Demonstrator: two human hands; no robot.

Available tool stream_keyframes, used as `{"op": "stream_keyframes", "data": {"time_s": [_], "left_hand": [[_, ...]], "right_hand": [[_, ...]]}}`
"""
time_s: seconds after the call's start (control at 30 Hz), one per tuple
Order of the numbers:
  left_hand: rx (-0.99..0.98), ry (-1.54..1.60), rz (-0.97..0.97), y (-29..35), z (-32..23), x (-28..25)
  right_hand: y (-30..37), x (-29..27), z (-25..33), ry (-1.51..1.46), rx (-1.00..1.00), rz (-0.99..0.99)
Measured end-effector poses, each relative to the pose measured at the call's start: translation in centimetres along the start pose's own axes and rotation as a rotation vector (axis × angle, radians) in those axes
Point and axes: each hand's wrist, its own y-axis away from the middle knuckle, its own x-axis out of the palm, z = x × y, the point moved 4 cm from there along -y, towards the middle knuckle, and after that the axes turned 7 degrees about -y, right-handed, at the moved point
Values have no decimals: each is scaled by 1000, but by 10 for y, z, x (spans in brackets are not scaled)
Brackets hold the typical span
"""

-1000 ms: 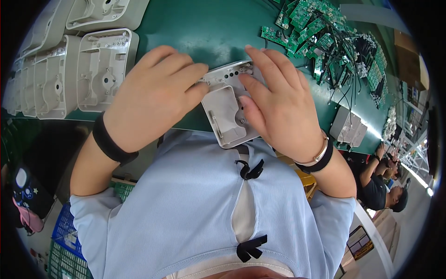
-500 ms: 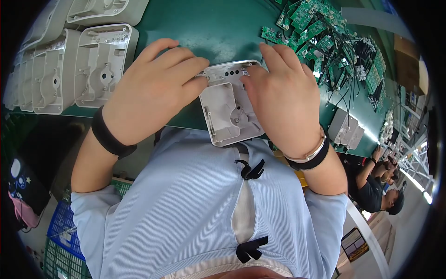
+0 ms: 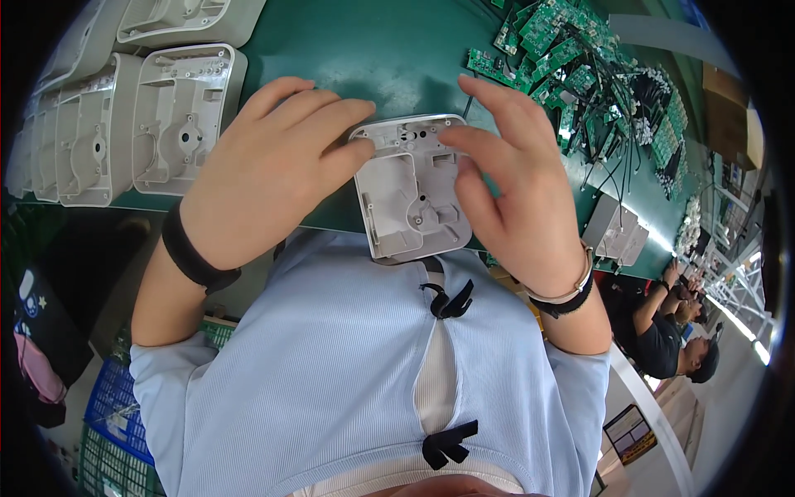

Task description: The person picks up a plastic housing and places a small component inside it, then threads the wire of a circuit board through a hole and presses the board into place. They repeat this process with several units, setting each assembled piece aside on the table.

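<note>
Plastic case (image 3: 389, 189), pale grey and open side up, sits at the near edge of a green table (image 3: 348, 54), its lower end reaching over the edge toward the worker's light blue shirt (image 3: 356, 356). Slightly longer than wide, it points its long axis away from the body, with a row of small round holes along the far end.

The left hand (image 3: 286, 157) comes in from the left, thumb and forefinger on either side of the far left corner; whether they grip it cannot be told. The right hand (image 3: 523, 186) is spread and loose, thumb and forefinger apart, the forefinger's tip over the far right corner and the thumb beside the right wall. The case lies between the two, to the right of the left hand and to the left of the right, with neither clearly nearer.

More grey cases (image 3: 184, 124) stand at left on the table. Beyond the right hand, green circuit boards (image 3: 542, 29) lie heaped with black wires (image 3: 617, 137), and a co-worker (image 3: 662, 344) appears at far right.
</note>
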Motion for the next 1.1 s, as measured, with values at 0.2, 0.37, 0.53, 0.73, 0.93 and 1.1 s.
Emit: {"op": "stream_keyframes", "data": {"time_s": [0.2,0.37,0.53,0.73,0.93,1.1], "left_hand": [[4,34,-1,-5,-2,-1],[17,26,9,-5,-4,6],[11,20,10,-4,-2,10],[-1,19,-5,-2,-2,8],[-138,362,-114,-14,-2,-16],[-246,742,-117,-32,-7,-12]], "right_hand": [[-3,19,-3,108,-80,44],[-15,29,3,293,-212,82],[-30,30,6,447,-203,332],[-25,13,8,298,-268,224],[1,-9,-19,-813,427,38],[7,5,-23,-1257,588,77]]}}
